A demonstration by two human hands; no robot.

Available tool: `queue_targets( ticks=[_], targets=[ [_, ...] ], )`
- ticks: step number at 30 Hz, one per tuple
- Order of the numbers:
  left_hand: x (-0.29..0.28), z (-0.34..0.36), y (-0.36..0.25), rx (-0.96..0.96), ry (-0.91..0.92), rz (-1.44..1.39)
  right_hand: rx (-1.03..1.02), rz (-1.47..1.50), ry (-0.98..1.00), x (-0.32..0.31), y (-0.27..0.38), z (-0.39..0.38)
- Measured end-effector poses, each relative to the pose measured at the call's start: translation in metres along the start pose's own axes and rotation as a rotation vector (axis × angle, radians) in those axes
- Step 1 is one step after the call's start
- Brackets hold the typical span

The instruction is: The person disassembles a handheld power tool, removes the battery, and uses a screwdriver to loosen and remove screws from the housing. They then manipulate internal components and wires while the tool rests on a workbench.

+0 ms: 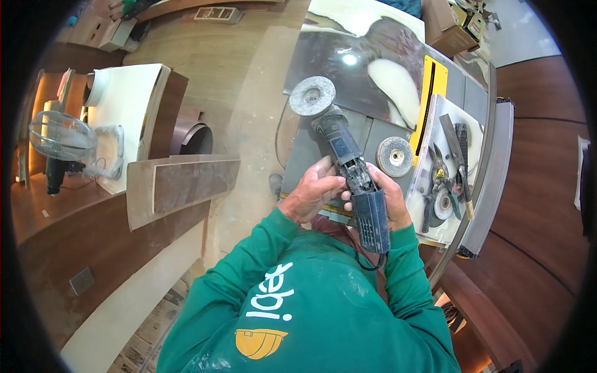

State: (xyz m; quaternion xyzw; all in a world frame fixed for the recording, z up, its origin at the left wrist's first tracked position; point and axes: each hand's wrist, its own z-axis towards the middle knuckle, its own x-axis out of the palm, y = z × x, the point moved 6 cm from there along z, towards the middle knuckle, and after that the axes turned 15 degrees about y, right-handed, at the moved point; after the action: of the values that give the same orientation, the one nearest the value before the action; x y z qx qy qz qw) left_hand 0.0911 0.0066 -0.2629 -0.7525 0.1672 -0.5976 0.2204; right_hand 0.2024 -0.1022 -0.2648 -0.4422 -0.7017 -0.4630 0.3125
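Observation:
A dark blue angle grinder (pixel 337 133) with a round grey disc (pixel 312 96) on its head lies slanted across both my hands. Part of its casing is off near the middle, baring the inner parts between head and rear housing. My right hand (pixel 390 194) wraps its right side, thumb beside the bared section. At the left, my left hand (pixel 313 191) has its fingers curled against the tool, and its thumb reaches toward the opening. A black cord leaves the rear end. Another round grey disc (pixel 395 156) lies on the grey saw table (pixel 367 133), right of the grinder.
A white board (pixel 439 233) at the right carries pliers (pixel 439 169), a long flat metal tool (pixel 456 155) and other tools. Beyond the grinder is a yellow insert plate (pixel 430 93). A cardboard box (pixel 444 31) stands far right. Left are a fan (pixel 62 137) and wooden panels (pixel 193 184).

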Motion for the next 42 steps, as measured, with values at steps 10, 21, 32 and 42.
queue_targets(
  ticks=[10, 21, 32, 42],
  targets=[
    [-0.004, 0.001, 0.002, -0.029, -0.056, 0.075, 0.007, -0.018, -0.021, 0.001, 0.0, 0.0],
    [-0.025, 0.021, 0.016, 0.027, -0.035, -0.235, 0.001, 0.001, -0.077, 0.022, -0.011, -0.013],
    [-0.025, 0.03, 0.017, 0.071, -0.484, -0.339, 0.253, -0.917, -0.256, 0.055, -0.036, -0.109],
    [-0.022, 0.031, 0.013, 0.123, -0.426, -0.346, 0.198, -0.656, -0.276, 0.046, -0.052, -0.135]
  ],
)
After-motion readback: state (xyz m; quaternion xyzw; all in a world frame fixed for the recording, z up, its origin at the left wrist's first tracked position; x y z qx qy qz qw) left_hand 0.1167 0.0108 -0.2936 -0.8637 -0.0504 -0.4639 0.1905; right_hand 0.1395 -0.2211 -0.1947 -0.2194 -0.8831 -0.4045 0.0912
